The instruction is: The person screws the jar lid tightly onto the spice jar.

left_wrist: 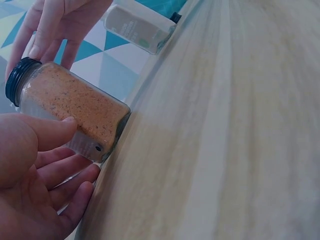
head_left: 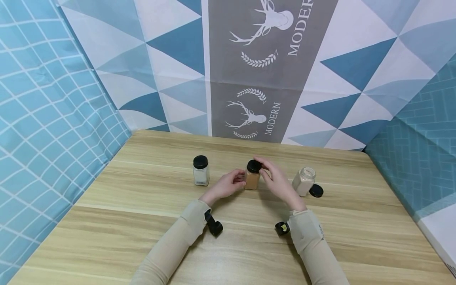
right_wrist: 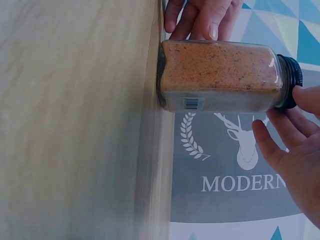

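A square glass spice jar (head_left: 252, 181) with orange-brown seasoning stands upright on the table, its black screw lid (right_wrist: 291, 82) on top. My left hand (head_left: 227, 186) holds the jar's body from the left, thumb on one face and fingers round the far side. From the right, my right hand (head_left: 279, 183) pinches the lid, with the thumb against its rim and fingertips on the opposite side. To the right of that hand stands a lidless jar (head_left: 304, 182) of pale powder. Its mouth is uncovered, and a loose black lid (head_left: 316, 190) lies beside it.
Left of my left hand stands another jar (head_left: 201, 176), with white contents and a black lid. All of this is on a wood-grain table (head_left: 235, 253). A patterned cloth (head_left: 181, 87) hangs along the table's back edge, and blue tiled sheets (head_left: 42, 99) flank the sides.
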`<action>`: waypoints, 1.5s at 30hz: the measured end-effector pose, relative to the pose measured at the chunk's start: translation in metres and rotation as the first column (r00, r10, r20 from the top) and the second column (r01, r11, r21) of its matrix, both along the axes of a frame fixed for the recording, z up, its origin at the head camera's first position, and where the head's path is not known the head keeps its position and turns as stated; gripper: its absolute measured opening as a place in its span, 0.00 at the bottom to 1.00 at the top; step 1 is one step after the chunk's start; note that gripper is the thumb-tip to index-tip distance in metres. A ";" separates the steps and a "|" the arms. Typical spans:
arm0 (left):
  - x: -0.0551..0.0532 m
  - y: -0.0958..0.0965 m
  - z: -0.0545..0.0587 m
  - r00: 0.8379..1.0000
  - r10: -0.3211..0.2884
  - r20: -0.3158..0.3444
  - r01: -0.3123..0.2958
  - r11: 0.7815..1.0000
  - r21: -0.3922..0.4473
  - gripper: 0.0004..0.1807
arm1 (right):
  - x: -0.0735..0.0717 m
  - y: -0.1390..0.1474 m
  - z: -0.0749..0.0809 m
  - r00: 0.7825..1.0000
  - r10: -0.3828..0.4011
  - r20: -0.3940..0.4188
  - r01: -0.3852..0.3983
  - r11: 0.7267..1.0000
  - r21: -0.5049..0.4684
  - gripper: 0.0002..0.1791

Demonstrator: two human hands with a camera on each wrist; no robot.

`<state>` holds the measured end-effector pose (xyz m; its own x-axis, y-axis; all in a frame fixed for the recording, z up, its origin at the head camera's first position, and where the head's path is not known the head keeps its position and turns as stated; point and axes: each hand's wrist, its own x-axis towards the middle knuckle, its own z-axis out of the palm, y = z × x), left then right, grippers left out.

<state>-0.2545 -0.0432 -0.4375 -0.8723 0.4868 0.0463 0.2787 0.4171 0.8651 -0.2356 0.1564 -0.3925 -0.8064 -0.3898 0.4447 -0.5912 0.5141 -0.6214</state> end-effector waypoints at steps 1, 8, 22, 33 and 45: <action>0.000 0.000 0.000 1.000 -0.003 0.000 0.003 1.000 0.002 0.24 | 0.000 0.000 0.000 1.000 -0.002 0.000 0.002 1.000 0.000 0.23; 0.002 -0.001 0.003 1.000 -0.009 -0.029 0.007 0.999 -0.047 0.27 | 0.000 0.001 -0.001 1.000 -0.018 0.000 0.018 0.999 0.032 0.20; 0.003 0.000 0.007 0.999 -0.015 -0.040 0.014 0.999 -0.043 0.25 | 0.005 0.001 0.002 0.997 -0.055 -0.049 0.058 0.997 0.055 0.20; 0.007 0.001 0.011 1.000 -0.014 0.004 0.015 0.999 -0.043 0.26 | 0.011 0.002 0.001 0.996 -0.089 -0.028 0.090 0.993 0.072 0.20; 0.014 0.010 0.033 0.981 0.121 -0.150 -0.131 0.990 -0.056 0.31 | 0.016 0.018 0.007 0.972 -0.122 -0.201 0.148 0.982 0.117 0.20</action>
<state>-0.2407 -0.0333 -0.4048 -0.9131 0.3796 0.1490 0.3413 0.5115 0.7886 -0.2192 0.1743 -0.3852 -0.7602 -0.3480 0.5487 -0.6122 0.6666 -0.4253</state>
